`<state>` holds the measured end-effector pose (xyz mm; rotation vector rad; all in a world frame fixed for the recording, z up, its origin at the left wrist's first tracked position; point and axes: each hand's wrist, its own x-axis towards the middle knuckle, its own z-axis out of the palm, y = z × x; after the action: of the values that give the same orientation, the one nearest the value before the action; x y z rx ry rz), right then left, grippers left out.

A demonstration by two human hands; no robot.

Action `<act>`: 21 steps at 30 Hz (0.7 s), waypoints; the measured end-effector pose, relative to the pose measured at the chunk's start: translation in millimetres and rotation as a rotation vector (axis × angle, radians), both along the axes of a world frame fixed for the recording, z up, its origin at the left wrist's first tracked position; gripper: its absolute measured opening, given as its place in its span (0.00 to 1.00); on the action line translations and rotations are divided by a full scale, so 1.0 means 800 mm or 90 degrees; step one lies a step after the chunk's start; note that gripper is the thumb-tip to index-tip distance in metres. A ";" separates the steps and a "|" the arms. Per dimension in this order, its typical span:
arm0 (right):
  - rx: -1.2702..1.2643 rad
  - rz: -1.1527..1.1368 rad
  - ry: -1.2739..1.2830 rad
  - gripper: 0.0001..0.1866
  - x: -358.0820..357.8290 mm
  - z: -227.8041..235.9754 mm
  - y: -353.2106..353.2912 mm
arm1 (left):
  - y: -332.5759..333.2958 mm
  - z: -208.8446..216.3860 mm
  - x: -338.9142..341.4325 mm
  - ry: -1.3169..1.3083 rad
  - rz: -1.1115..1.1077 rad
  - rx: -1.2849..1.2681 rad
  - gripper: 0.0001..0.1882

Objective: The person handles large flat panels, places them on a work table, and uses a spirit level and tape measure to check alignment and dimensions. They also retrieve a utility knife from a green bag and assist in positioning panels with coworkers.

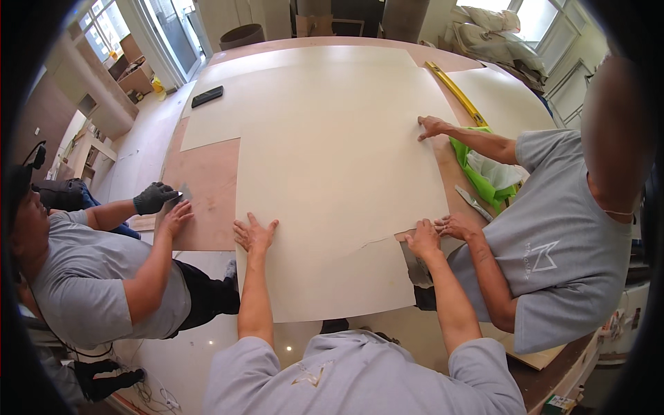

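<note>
A large off-white sheet (339,159) lies across the worktable. My left hand (255,234) rests with fingers spread on its left edge. My right hand (424,239) is closed on the sheet's near right edge, by a notched corner where a crack runs inward. Touching that edge beside it is a co-worker's hand (456,226); the same person's other hand (432,127) lies on the right edge farther off. At the left, another co-worker's gloved hand (153,198) holds a flat scraper-like blade (184,191) over the brown board (207,197).
A yellow spirit level (456,93) and a green plastic bag (484,176) lie along the right side, with a grey-bladed tool (474,203) nearer. A black phone-like object (207,97) sits at the far left. Co-workers stand at both sides.
</note>
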<state>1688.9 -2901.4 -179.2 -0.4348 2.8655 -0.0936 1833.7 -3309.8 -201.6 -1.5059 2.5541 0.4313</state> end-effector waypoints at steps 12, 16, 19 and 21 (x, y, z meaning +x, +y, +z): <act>-0.038 -0.019 -0.018 0.27 -0.006 -0.023 0.020 | 0.001 -0.005 -0.013 -0.003 -0.006 0.012 0.50; -0.347 0.073 0.080 0.31 0.058 -0.027 0.041 | 0.002 -0.020 -0.006 -0.009 0.014 -0.012 0.47; -0.426 0.110 0.089 0.25 0.148 -0.031 0.077 | 0.020 -0.047 -0.003 0.034 -0.041 -0.040 0.38; -0.457 0.024 0.041 0.19 0.211 -0.039 0.117 | 0.054 -0.068 -0.012 0.065 -0.130 -0.072 0.33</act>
<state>1857.5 -2807.6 -210.1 -0.6186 2.7968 -1.1341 1824.0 -3266.8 -255.8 -1.2669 2.8206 0.3496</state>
